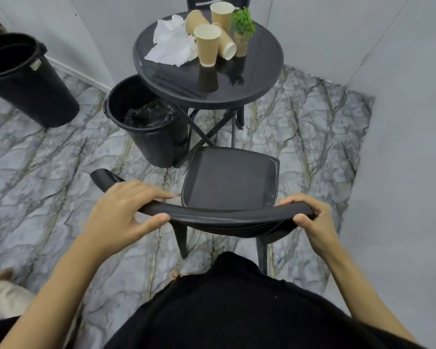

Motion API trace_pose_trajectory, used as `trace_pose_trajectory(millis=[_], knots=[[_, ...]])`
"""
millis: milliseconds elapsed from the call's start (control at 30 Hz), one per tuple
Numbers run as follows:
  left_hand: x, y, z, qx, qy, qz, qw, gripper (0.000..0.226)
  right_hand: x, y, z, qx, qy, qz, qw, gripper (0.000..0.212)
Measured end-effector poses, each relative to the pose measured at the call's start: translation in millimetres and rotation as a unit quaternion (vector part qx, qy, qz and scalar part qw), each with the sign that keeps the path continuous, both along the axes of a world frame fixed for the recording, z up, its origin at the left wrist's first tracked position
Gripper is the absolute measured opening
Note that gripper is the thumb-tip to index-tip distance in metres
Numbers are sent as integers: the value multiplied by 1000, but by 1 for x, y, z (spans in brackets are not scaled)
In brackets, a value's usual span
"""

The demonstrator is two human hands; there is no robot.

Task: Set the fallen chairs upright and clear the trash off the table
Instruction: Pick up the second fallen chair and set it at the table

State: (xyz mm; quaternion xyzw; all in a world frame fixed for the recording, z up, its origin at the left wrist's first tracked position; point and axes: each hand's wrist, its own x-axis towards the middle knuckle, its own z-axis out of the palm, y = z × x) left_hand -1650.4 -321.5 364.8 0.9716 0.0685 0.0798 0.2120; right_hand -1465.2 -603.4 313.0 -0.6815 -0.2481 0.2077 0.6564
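Note:
A black chair (229, 180) stands upright right in front of me, its seat facing the table. My left hand (121, 212) grips the left part of its curved top rail, and my right hand (310, 217) grips the right end. Beyond it, a round black table (259, 79) carries several brown paper cups (207, 44), some upright and some lying on their sides, plus crumpled white napkins (171, 44). A second black chair (217, 2) shows only its backrest behind the table.
A small green potted plant (242, 31) stands on the table beside the cups. A lined black bin (149, 122) sits on the marble floor at the table's left. A taller black bin (25, 79) stands at far left. Grey walls close in behind and on the right.

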Motion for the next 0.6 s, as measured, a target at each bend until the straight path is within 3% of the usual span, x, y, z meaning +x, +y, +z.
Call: trace_pose_trajectory(millis=[200,267,367,433,500,567,600], knots=[[-2,51,-43,-159,-51,122,978,58,5,-34,-24,20,41,-43,998,59],[4,55,-56,-228,-66,147,960,49,5,-47,-34,10,65,-63,996,68],[13,50,-82,-370,-78,130,917,60,5,-60,-48,13,104,-107,989,71],[21,42,-98,-455,-79,119,879,61,8,-64,-56,-6,119,-154,981,53],[33,35,-103,-516,-101,124,842,58,13,-69,-63,-16,131,-182,974,18],[47,37,-96,-550,-128,145,813,60,17,-68,-61,1,143,-176,974,30],[54,42,-92,-562,-139,155,800,63,19,-59,-54,23,143,-177,973,21]])
